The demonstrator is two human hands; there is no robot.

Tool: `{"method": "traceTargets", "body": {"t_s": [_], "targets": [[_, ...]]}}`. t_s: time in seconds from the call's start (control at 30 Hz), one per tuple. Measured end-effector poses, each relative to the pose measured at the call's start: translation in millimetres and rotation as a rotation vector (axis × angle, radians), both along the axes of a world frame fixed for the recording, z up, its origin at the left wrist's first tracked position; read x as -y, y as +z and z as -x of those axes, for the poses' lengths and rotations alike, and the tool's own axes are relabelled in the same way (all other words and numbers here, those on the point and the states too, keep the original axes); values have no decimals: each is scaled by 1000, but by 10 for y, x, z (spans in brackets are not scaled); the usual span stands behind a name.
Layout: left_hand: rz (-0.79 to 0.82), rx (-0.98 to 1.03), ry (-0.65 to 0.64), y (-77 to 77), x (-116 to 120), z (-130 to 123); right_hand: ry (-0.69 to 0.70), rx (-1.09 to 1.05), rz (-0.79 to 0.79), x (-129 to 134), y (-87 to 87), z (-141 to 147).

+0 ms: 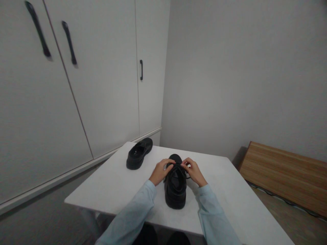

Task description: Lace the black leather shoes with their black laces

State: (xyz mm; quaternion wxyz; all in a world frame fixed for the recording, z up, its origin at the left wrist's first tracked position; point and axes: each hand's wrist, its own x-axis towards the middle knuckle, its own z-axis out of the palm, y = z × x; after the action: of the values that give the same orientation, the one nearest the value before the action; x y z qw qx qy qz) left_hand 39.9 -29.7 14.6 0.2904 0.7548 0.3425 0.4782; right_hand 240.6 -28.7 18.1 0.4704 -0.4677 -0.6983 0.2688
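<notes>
A black lace-up shoe (175,195) stands upright on the white table, its heel toward me and its toe pointing away. My left hand (161,171) comes in from the left, thumb and fingers pinched together at the lacing over the shoe's front. From the right, my right hand (193,172) pinches at the same lacing, fingertips close to those of the left. A dark shoelace (188,177) hangs below the right fingers, beside the shoe's opening. Fine detail of the lace between the fingertips is too small to make out.
Another black shoe (136,157) rests at the far left of the white table (112,190). Behind the table are white cabinet doors (109,85) with black handles and a grey wall (230,75). A wooden panel (286,177) leans at the right.
</notes>
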Motion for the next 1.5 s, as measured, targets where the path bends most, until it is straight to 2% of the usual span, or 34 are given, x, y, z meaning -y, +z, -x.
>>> {"method": "traceTargets", "body": {"t_s": [0.33, 0.8, 1.07, 1.5], "targets": [[33, -17, -12, -1, 18, 2, -21, -60, -46, 26, 35, 63], [-2, -34, -39, -11, 14, 5, 131, -350, 95, 75, 115, 59], [-32, -70, -61, -4, 3, 1, 126, -453, 123, 81, 120, 82], [-26, -72, -67, 26, 20, 7, 104, -404, 103, 94, 154, 59]]}}
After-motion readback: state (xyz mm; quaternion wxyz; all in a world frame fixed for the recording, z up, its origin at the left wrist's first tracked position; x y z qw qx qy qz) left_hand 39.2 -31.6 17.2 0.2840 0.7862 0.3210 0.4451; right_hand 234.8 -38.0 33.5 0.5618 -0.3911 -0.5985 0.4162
